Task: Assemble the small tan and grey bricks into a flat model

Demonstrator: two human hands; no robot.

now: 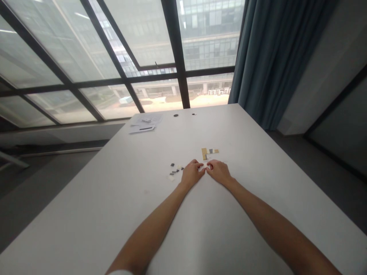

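Note:
My left hand [192, 173] and my right hand [219, 172] rest on the white table with fingertips almost meeting. The fingers of both are curled toward thumbs in a pinch; whatever is between them is too small to make out. Just beyond my right hand lies a flat angled arrangement of small yellow pieces [204, 151], with grey pieces [211, 151] and white ones among them. Left of my left hand are several small loose pieces: a black piece [172, 165], grey pieces [173, 172] and a cream piece [171, 178]. They resemble toy bricks.
Papers [143, 124] with small items on top lie at the table's far left corner. A dark round disc [176, 115] and a tiny dark object [194, 114] sit near the far edge. Beyond stand windows [155, 91] and a blue curtain [266, 68].

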